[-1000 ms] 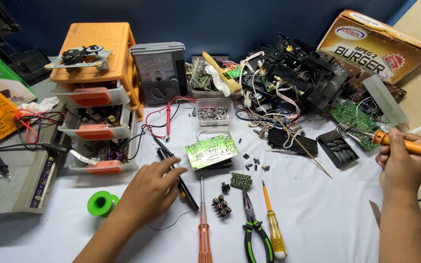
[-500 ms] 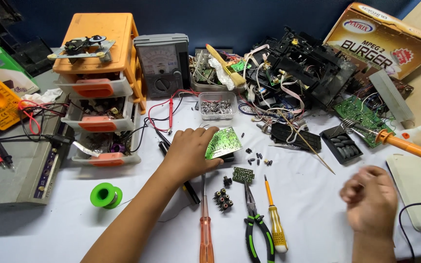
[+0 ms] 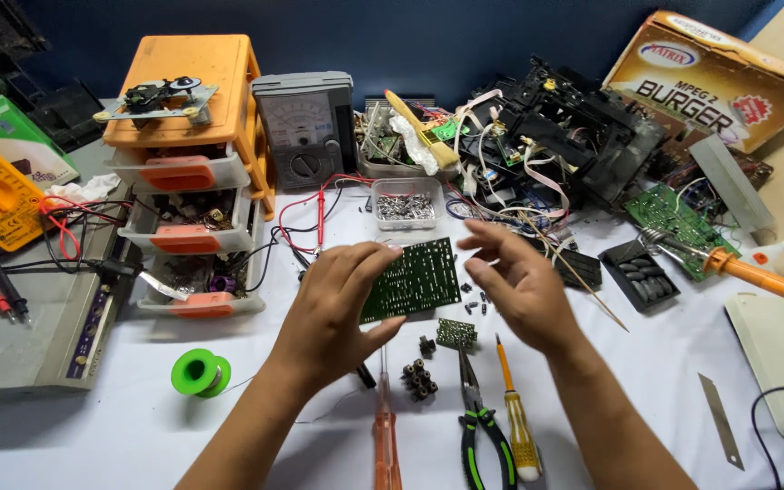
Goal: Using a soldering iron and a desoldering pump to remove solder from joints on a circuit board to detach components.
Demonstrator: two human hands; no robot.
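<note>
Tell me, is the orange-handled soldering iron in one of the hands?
No, the orange-handled soldering iron lies on the table at the right, while the left hand holds a green circuit board.

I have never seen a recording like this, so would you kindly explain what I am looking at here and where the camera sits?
There is no machine here: a person works with two bare hands, and the one camera sits on their head, looking down at a white table. The left hand holds a green rectangular circuit board by its edge, lifted off the table. The right hand hovers open beside the board, holding nothing.

Around them lie a green spool of solder wire, green-handled pliers, orange and yellow screwdrivers, an orange-handled soldering iron, an orange plastic drawer unit, a grey dial meter, and a heap of black dismantled electronics.
</note>
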